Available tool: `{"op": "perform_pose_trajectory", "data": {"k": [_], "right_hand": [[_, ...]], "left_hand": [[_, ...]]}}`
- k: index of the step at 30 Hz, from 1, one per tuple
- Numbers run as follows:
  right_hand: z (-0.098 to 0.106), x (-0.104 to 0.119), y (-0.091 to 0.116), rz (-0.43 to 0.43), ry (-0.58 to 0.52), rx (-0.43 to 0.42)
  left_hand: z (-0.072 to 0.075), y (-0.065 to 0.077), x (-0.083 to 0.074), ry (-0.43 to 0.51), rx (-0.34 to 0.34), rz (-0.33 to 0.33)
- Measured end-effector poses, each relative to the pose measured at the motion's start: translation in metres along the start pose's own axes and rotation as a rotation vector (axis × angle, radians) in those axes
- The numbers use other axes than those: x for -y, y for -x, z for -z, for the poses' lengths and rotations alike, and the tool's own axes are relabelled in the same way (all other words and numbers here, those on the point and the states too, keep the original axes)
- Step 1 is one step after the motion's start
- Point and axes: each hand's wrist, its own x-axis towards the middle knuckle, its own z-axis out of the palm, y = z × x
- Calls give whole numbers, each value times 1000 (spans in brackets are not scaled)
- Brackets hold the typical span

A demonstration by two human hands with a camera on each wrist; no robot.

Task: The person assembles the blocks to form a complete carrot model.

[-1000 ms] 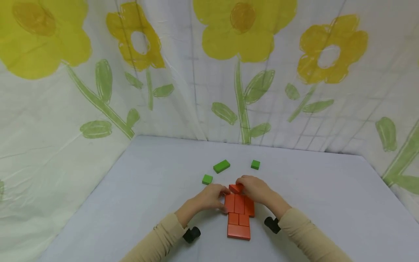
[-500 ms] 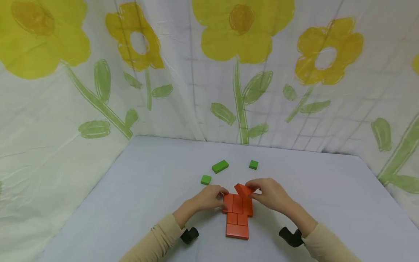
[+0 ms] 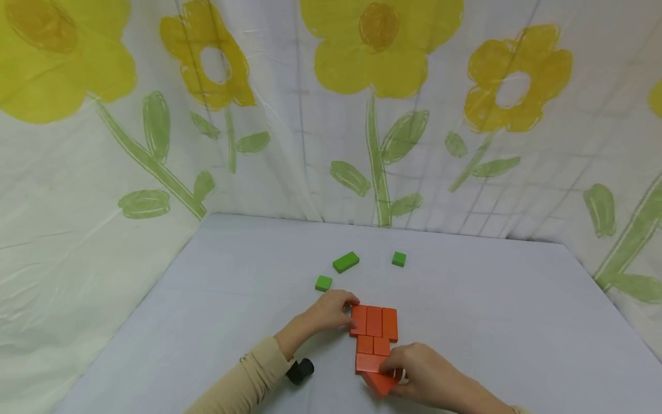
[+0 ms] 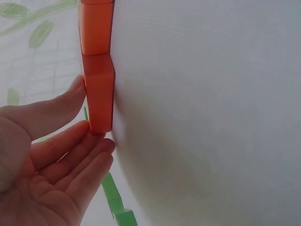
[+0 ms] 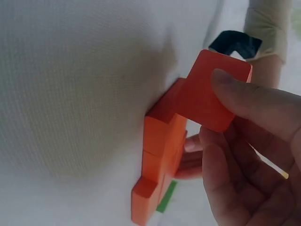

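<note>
Flat red building blocks (image 3: 374, 322) lie joined on the table, three long ones side by side with smaller ones below. My left hand (image 3: 331, 310) rests at the left long block (image 4: 100, 94), its thumb on the block's side and its loosely extended fingers at the far end. My right hand (image 3: 426, 374) pinches another red block (image 5: 211, 92) between thumb and fingers. That block is tilted at the near end of the arrangement, overlapping the crosswise block (image 3: 368, 362) in the head view. Part of it is hidden by my fingers.
Beyond the red blocks lie a long green block (image 3: 346, 262) and two small green blocks, one left (image 3: 323, 283) and one right (image 3: 399, 259). The pale table (image 3: 248, 253) ends at a flower-printed curtain (image 3: 289, 144). A black wrist camera (image 3: 300, 371) hangs under my left wrist.
My right hand has carried the red block from the far end of the arrangement toward me, to its near end. My left hand has stayed by the left long block.
</note>
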Motion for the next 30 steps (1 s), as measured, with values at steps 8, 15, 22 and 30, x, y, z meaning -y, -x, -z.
{"op": "perform_pose_trajectory", "data": {"k": [8, 15, 22, 30], "right_hand": [[-10, 3, -5, -21, 98, 12], [-12, 4, -11, -2, 188, 19], [-9, 6, -12, -41, 157, 44], [-5, 11, -15, -75, 133, 47]], "left_hand": [[1, -2, -4, -11, 1, 32], [-2, -1, -6, -34, -6, 36], [-3, -1, -7, -48, -9, 38], [-2, 1, -8, -64, -17, 29]]}}
